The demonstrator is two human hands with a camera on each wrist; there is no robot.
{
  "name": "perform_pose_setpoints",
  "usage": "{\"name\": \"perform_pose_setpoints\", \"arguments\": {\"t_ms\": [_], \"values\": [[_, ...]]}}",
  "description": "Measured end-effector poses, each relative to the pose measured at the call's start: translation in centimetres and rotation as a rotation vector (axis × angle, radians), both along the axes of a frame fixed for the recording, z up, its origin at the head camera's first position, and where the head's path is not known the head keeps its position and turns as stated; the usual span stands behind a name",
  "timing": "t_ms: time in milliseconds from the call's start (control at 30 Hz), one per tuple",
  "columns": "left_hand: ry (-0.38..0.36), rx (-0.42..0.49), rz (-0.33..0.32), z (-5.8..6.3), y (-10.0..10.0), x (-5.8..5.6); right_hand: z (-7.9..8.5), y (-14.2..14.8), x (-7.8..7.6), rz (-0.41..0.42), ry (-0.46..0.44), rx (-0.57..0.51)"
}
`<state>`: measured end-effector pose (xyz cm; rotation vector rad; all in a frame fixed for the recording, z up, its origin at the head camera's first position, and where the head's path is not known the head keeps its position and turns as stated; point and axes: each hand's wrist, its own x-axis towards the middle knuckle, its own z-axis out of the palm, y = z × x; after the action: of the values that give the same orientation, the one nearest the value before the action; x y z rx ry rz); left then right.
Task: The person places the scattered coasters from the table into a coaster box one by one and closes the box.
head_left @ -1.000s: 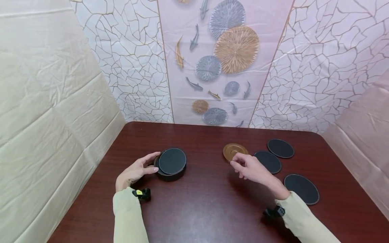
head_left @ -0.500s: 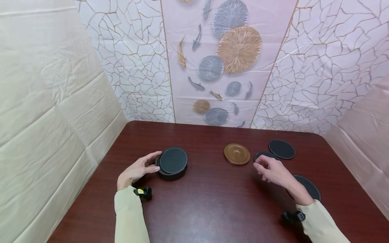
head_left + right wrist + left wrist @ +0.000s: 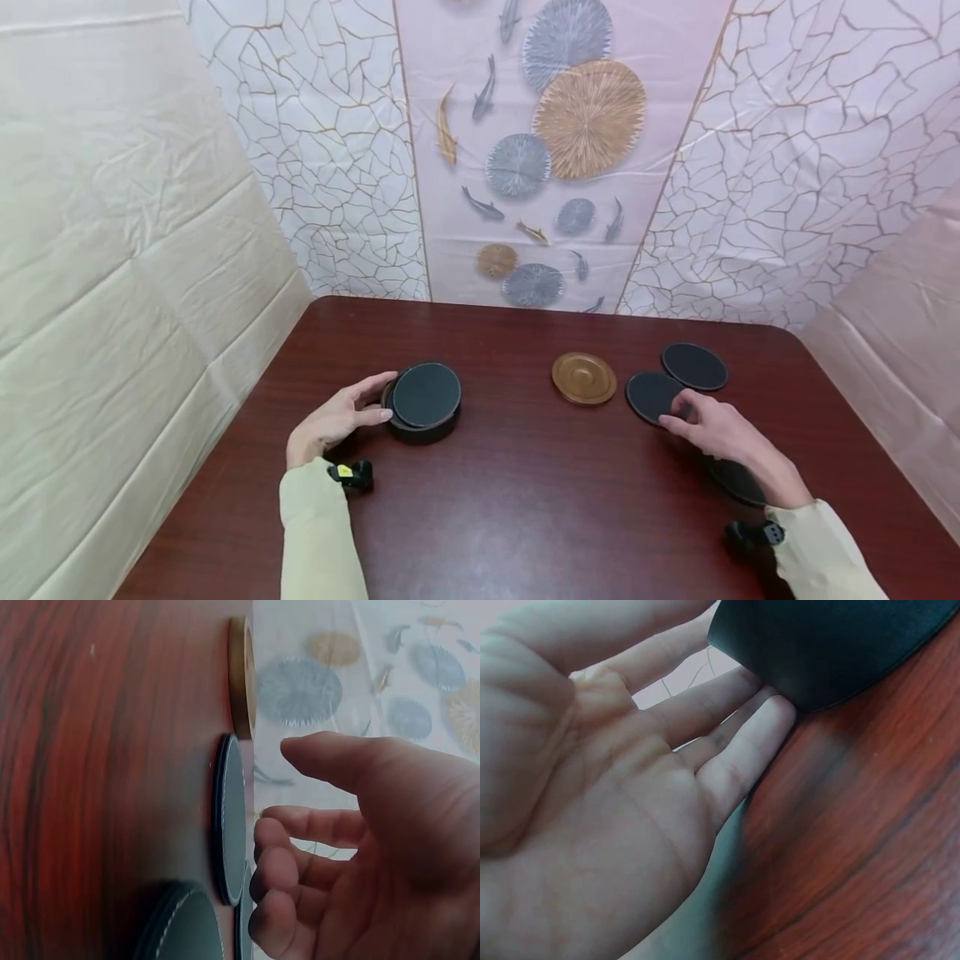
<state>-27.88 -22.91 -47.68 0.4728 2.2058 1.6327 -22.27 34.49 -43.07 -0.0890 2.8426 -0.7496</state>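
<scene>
My left hand [image 3: 337,421] holds the left side of a round black coaster holder [image 3: 423,434], thumb in front and index finger behind. A dark round coaster [image 3: 427,394] sits tilted in its top. In the left wrist view, the fingers [image 3: 759,742] touch the holder's dark wall [image 3: 825,652]. Over the near edge of a black stitched coaster [image 3: 647,397] hovers my right hand [image 3: 720,429], loosely curled around nothing. The right wrist view shows a gap between that hand [image 3: 390,817] and the coaster [image 3: 232,825]. Another coaster [image 3: 738,482] is partly hidden under the right forearm.
A third black coaster [image 3: 694,367] lies farther back on the right. Left of the coasters is a round brown wooden disc [image 3: 583,379] with ringed grooves. All stand on a dark red-brown table [image 3: 510,492], with patterned cloth [image 3: 352,167] hanging behind it.
My right hand has moved right, away from the brown disc and across to the near side of the middle coaster. The left hand has stayed at the holder.
</scene>
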Motion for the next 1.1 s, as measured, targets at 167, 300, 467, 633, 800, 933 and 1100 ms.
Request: {"name": "perform_pose_setpoints", "arguments": {"t_ms": [167, 300, 467, 633, 800, 933, 1100], "values": [[0.005, 0.003, -0.003, -0.1, -0.1, 0.1, -0.1, 0.7, -0.2, -0.008, 0.001, 0.039], [0.016, -0.007, -0.001, -0.2, -0.3, 0.0, -0.2, 1.2, -0.4, -0.021, 0.031, 0.073], [0.019, -0.029, 0.015, -0.1, -0.4, 0.0, -0.8, 2.0, -1.0, -0.048, 0.047, 0.113], [0.016, -0.046, 0.007, 0.1, -0.1, -0.1, -1.2, 2.7, -1.4, -0.068, 0.03, 0.15], [0.019, -0.048, 0.013, 0.0, 0.1, -0.1, -1.2, 3.0, -1.8, -0.089, 0.005, 0.161], [-0.002, -0.039, 0.014, -0.1, 0.1, -0.1, -0.9, 2.9, -2.1, -0.106, -0.032, 0.186], [0.004, -0.031, 0.017, -0.1, -0.1, 0.0, -0.6, 2.4, -2.6, -0.117, -0.096, 0.211]]}}
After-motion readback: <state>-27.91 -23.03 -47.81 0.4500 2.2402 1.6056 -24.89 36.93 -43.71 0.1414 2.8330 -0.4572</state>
